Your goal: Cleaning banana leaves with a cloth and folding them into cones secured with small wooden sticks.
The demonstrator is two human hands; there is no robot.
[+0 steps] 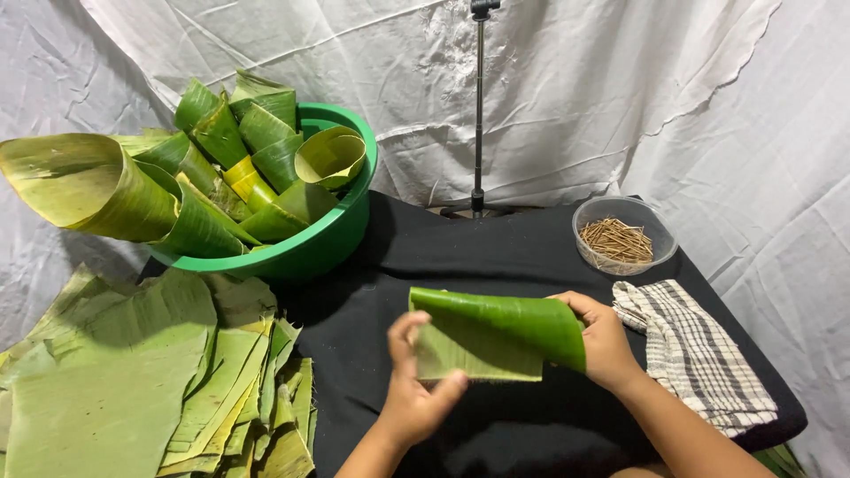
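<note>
From the head camera, a banana leaf piece is folded over above the black table's near edge — left hand pinching its lower left corner, right hand gripping the curled right side. It looks light, pliable and easily torn; the edges seem the safest hold. A green basin at the far left corner holds rolled leaf cones; a clear bowl at the far right holds small sticks.

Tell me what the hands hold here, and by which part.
Both hands hold one banana leaf piece. The left hand pinches its lower left edge between thumb and fingers; the right hand has its grip on the right end, where the leaf curls over.
</note>
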